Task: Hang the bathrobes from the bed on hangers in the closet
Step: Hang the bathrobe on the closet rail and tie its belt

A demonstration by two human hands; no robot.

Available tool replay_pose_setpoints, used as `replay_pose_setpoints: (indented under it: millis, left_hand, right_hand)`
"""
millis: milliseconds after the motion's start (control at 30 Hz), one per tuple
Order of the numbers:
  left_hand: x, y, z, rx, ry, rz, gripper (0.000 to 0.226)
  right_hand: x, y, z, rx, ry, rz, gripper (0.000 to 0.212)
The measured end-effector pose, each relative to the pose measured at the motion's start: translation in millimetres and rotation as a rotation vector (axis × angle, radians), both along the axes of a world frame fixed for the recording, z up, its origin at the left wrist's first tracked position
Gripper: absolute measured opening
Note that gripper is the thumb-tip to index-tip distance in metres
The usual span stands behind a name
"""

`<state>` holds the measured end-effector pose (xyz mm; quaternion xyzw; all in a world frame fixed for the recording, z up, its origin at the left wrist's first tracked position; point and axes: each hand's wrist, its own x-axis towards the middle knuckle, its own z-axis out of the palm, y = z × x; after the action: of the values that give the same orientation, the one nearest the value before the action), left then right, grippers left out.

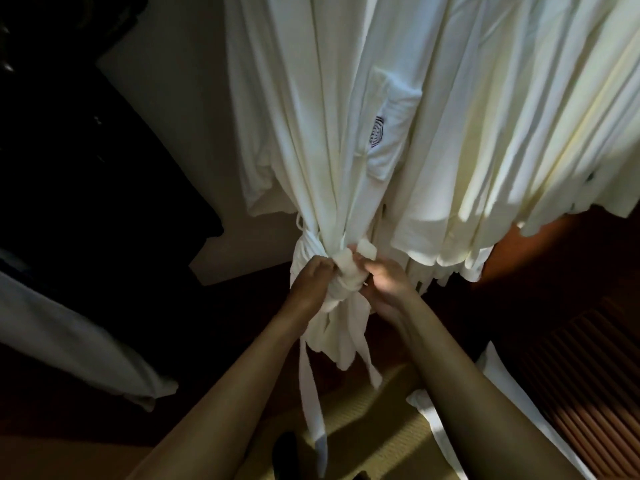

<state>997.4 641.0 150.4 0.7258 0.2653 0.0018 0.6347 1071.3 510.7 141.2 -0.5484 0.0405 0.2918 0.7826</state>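
"Head view: what hung there?" asked one.

"A long white cloth bathrobe hung down in front of a pale wall; more white robes hung just beside it on the right; one bore a pocket with a dark emblem."

"And the hands?"

"The left hand was clenched round the white cloth belt where it cinched the bathrobe together; the right hand grasped the same belt from the other side, fingers curled into the knot; two loose ends dangled below the wrists."

"Anything around them?"

"A slatted wooden door stood at the right; a white cloth lay on the floor beside it; a pale fabric draped at the dim left; what held the robes up I could not tell; their tops were out of frame."
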Motion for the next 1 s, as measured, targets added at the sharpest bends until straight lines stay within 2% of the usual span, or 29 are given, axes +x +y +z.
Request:
replay_pose_setpoints:
  millis: [67,100,200,300,333,367,433,500,567,633,700,767,900,1000]
  left_hand:
    - [4,0,-1,-0.250,0.053,0.044,0.082]
    - [4,0,-1,-0.330,0.021,0.033,0.083]
    - [3,-2,-1,-0.406,-0.141,-0.002,0.039]
    - [1,-2,2,-0.434,-0.207,0.009,0.036]
    - [0,-3,7,-0.426,-0.209,-0.004,0.036]
    - [-2,-3,11,-0.412,-0.209,-0.024,0.036]
    - [-5,0,15,-0.365,-0.200,-0.076,0.037]
    - [-6,1,14,-0.306,-0.192,-0.126,0.036]
    - [-7,0,11,-0.197,-0.167,-0.106,0.031]
    - [-8,-3,9,-0.130,-0.102,0.014,0.034]
    - [-7,-5,3,-0.167,-0.087,0.096,0.048]
    - [-1,-5,-1,-0.166,-0.090,0.119,0.052]
    - [9,-2,-13,0.016,-0.069,0.107,0.056]
    - [10,2,-27,0.063,-0.045,0.188,0.054]
  right_hand:
    - [-3,-3,3,-0.091,-0.077,0.012,0.014]
    - [-5,-4,4,-0.166,-0.132,0.020,0.012]
    - [-4,-4,-2,-0.367,-0.238,-0.038,0.010]
    - [-5,-9,-6,-0.600,-0.453,-0.121,0.063]
    - [-7,-11,-6,-0.674,-0.607,-0.119,0.069]
    - [-9,-10,-8,-0.728,-0.767,-0.089,0.065]
    - [-9,-4,-12,-0.817,-0.950,0.031,0.047]
    - [-6,3,-9,-0.876,-0.967,0.055,0.035]
    - [0,5,-3,-0.817,-0.918,0.000,0.031]
    - [-1,3,13,-0.652,-0.795,-0.026,0.023]
    - [-2,3,31,-0.476,-0.561,-0.012,0.012]
    - [0,4,47,-0.308,-0.354,-0.022,0.003]
    - [13,1,102,-0.099,-0.345,-0.150,0.027]
    - [36,-24,143,0.070,-0.450,-0.278,0.011]
